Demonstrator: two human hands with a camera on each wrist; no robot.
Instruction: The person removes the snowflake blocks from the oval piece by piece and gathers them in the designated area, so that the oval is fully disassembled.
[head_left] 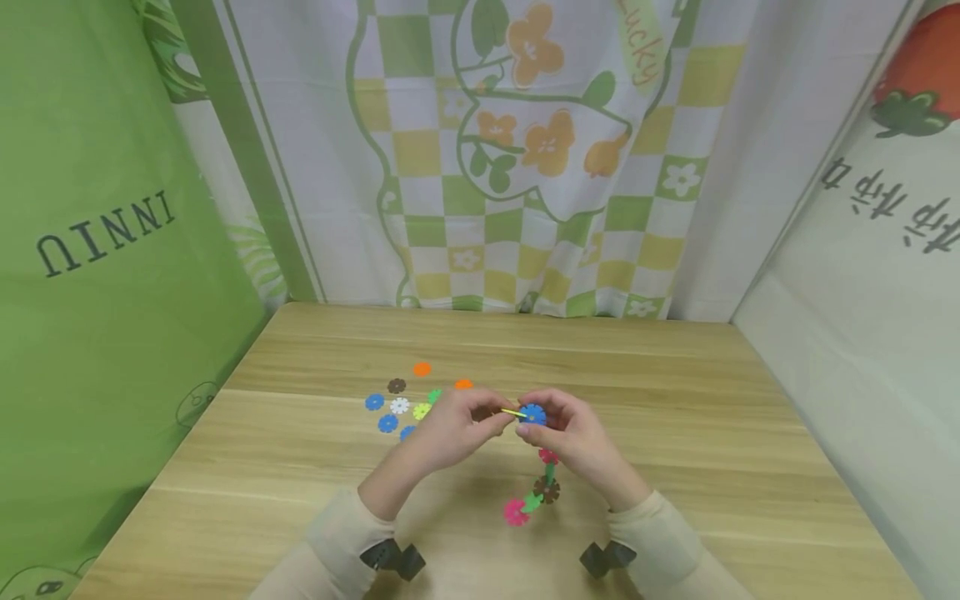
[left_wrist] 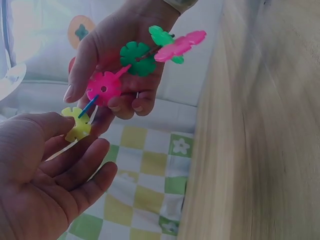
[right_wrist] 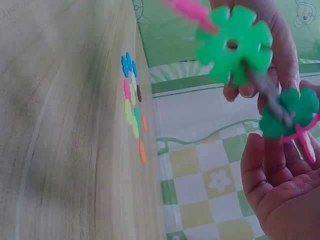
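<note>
In the head view my left hand (head_left: pixel 456 429) pinches a yellow snowflake disc (head_left: pixel 513 412) between thumb and finger. The yellow disc meets a blue snowflake disc (head_left: pixel 533 414), which my right hand (head_left: pixel 573 432) grips. From the blue disc hangs a chain of slotted discs: a pink disc (left_wrist: pixel 104 88), a green disc (left_wrist: pixel 138 58), a brown disc (head_left: pixel 547 490), a light green disc (right_wrist: pixel 235 45) and a pink end disc (head_left: pixel 516 512). The left wrist view shows the yellow disc (left_wrist: pixel 77 124) touching the blue one edge-on; how deep their slots engage I cannot tell.
Several loose discs lie flat on the wooden table (head_left: pixel 300 483), left of and beyond my left hand, among them an orange disc (head_left: pixel 422 368), a white disc (head_left: pixel 400 406) and a blue disc (head_left: pixel 374 402). A patterned curtain (head_left: pixel 525 250) hangs behind the table's far edge.
</note>
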